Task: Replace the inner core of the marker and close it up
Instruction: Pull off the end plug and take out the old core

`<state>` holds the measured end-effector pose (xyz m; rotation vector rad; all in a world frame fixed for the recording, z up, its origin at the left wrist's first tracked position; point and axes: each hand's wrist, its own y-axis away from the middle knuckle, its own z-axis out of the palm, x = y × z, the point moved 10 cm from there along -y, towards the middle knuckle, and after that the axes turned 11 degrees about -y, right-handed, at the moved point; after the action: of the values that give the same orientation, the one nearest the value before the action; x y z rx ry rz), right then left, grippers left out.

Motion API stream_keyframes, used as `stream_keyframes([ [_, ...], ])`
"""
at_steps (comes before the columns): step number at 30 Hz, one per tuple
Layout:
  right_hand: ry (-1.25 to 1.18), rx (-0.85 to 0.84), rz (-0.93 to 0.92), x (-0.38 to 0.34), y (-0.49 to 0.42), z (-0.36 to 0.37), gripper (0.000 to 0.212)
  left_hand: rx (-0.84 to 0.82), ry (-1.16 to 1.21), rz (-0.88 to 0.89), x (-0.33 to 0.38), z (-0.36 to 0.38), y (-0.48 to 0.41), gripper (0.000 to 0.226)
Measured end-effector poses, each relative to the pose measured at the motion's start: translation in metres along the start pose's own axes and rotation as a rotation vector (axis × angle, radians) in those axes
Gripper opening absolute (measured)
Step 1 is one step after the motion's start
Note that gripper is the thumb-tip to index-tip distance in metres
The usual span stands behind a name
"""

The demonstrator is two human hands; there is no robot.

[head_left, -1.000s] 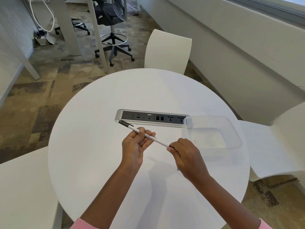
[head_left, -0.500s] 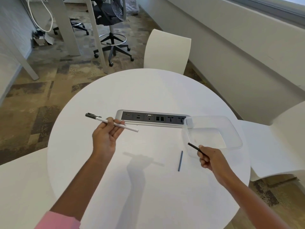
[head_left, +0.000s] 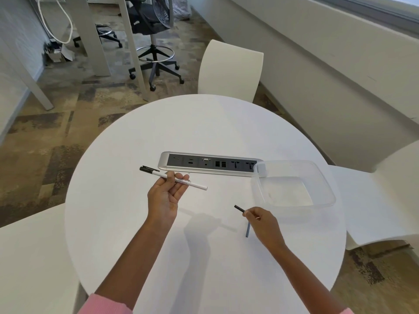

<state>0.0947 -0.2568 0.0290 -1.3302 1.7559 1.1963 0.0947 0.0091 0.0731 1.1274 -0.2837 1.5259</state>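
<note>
Right hand (head_left: 263,223) lower, nearer core on table (head_left: 247,230), marker (head_left: 173,178) still raised

The print along the white marker barrel (head_left: 181,181) is too small to read, and the left hand's fingers (head_left: 179,184) cover its middle. The right hand (head_left: 263,225) hides most of the thin dark core (head_left: 239,208) it pinches and the upper end of the grey-blue core (head_left: 247,231) lying on the table (head_left: 204,123). The picture's bottom edge cuts off both pink sleeves (head_left: 104,305) and the table's near rim.
</note>
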Motion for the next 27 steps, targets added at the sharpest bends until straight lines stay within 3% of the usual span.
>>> stream_keyframes([
  [7,0.192,0.155,-0.186,-0.006,-0.003,0.013,0.010,-0.002,0.003,-0.051,-0.011,0.001,0.000,0.022],
  [15,0.442,0.117,-0.187,0.002,-0.006,0.037,0.018,-0.003,-0.017,-0.107,-0.022,-0.003,-0.001,0.021],
  [27,0.479,0.105,-0.120,0.018,-0.009,0.038,0.019,-0.016,-0.005,-0.161,-0.033,-0.007,-0.001,0.021],
])
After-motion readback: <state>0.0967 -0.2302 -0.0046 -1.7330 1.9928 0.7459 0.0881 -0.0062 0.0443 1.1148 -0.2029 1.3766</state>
